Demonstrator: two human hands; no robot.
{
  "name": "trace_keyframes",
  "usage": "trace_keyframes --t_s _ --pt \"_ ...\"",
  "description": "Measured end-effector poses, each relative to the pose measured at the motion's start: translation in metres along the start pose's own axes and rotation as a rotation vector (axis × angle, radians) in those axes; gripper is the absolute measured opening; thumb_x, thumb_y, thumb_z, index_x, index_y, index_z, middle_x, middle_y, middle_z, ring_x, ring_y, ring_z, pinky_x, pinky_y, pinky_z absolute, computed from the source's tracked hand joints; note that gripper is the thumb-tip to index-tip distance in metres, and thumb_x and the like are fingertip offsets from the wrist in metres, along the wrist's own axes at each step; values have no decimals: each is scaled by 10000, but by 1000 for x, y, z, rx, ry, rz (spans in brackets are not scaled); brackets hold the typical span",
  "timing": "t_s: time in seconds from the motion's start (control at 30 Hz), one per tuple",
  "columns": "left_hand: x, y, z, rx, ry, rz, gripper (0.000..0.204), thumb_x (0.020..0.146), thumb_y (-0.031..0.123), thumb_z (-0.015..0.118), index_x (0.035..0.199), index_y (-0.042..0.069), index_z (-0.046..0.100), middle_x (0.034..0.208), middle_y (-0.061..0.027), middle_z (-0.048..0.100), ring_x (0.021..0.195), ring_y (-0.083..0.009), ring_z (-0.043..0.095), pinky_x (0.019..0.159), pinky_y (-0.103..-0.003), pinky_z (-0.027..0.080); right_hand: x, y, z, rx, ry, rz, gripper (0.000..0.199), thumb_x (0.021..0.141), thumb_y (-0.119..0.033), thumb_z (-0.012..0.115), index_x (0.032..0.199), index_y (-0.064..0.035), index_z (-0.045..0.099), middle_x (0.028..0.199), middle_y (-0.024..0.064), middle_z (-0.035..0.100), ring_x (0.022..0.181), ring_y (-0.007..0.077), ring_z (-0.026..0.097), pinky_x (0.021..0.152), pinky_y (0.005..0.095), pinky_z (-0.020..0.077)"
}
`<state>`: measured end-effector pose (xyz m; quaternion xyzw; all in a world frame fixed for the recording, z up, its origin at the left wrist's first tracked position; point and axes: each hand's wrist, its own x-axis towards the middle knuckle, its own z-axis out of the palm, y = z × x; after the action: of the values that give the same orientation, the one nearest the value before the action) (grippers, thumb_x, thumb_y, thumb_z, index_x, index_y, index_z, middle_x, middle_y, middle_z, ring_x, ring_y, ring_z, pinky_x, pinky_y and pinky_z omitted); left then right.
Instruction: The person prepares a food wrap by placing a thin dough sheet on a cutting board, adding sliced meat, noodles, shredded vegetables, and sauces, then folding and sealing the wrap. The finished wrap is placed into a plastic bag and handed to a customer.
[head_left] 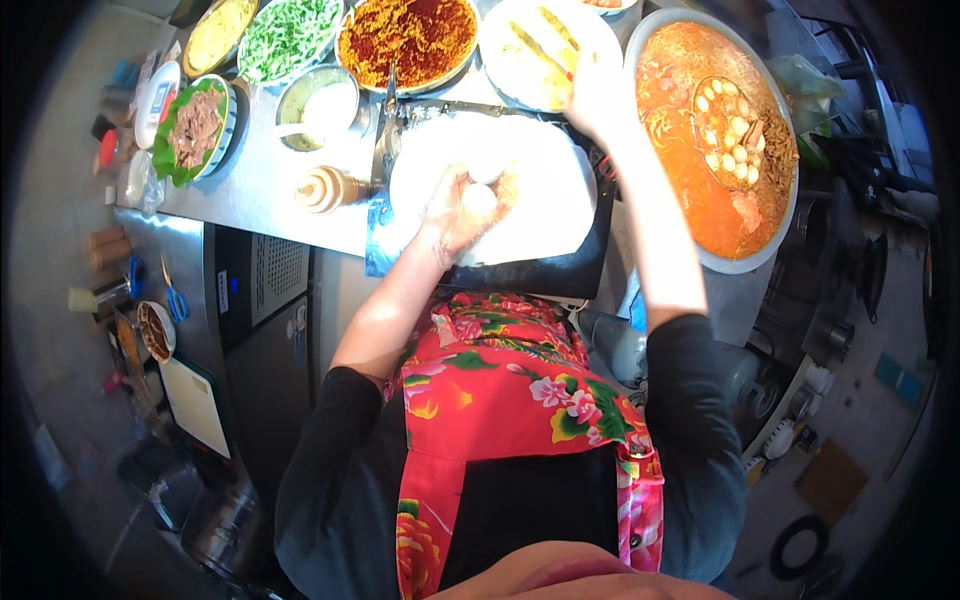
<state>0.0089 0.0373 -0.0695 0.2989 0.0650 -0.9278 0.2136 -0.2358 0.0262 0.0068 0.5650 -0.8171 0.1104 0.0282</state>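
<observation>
Pinching a soft, crumbly white ball (pixel 480 198) in left hand (pixel 462 212) fingers over a thin wrapper (pixel 540 210), right hand (pixel 597 100) fingers unclear.

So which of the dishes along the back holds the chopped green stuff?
The green-filled bowl, second from the left in the back row. The bowl to its left holds yellow food and the wide bowl to its right holds red-brown food.

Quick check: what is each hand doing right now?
Left hand: closed around a whitish egg-like lump over the white wrap.
Right hand: reaching toward the pale dish; grip unclear.
</observation>
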Motion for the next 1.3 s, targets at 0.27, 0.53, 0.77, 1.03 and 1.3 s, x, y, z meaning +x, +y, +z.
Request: trace_keyframes --t_s 0.27,0.53,0.77,1.03,1.3 --pt "-11 32 -27 104 -284 -95 472 970 279 521 1309 -47 562 1231 -213 663 1103 -334 669 791 -373 580 -10 38 3 94 -60 -85 453 918 -250 638 1273 20 561 1084 249 670 983 394 684 869 461 558" --pt "-36 62 -17 677 -201 38 516 998 278 549 1395 -46 492 1194 -184 666 937 -281 689 783 -406 618 -146 17 -107 340 -457 -115 678 828 -190 719 1467 -134 499 839 121 571 760 259 621 727 381 518" --pt "-16 55 -17 716 -5 -43 353 1027 250 495 1193 -35 621 1004 -144 714 789 -215 702 644 -339 611 -168 12 -99 9 -339 -300 666 843 -246 742 1464 -233 504 915 74 518 747 245 624 654 367 546" --pt "-30 48 1 897 53 -188 408 1056 374 482 1152 7 632 782 -98 679 427 -127 541 353 -253 434 -169 7 -103 -124 -225 -500 658 842 -229 714 1466 -259 508 886 46 505 766 206 625 664 340 545" --pt "-33 29 -7 972 -151 -12 436 1060 414 499 1282 49 591 983 -97 710 597 -108 605 424 -242 460 -173 8 -94 184 -320 -441 544 886 -217 673 1414 -188 544 1076 106 624 829 275 659 735 381 566"
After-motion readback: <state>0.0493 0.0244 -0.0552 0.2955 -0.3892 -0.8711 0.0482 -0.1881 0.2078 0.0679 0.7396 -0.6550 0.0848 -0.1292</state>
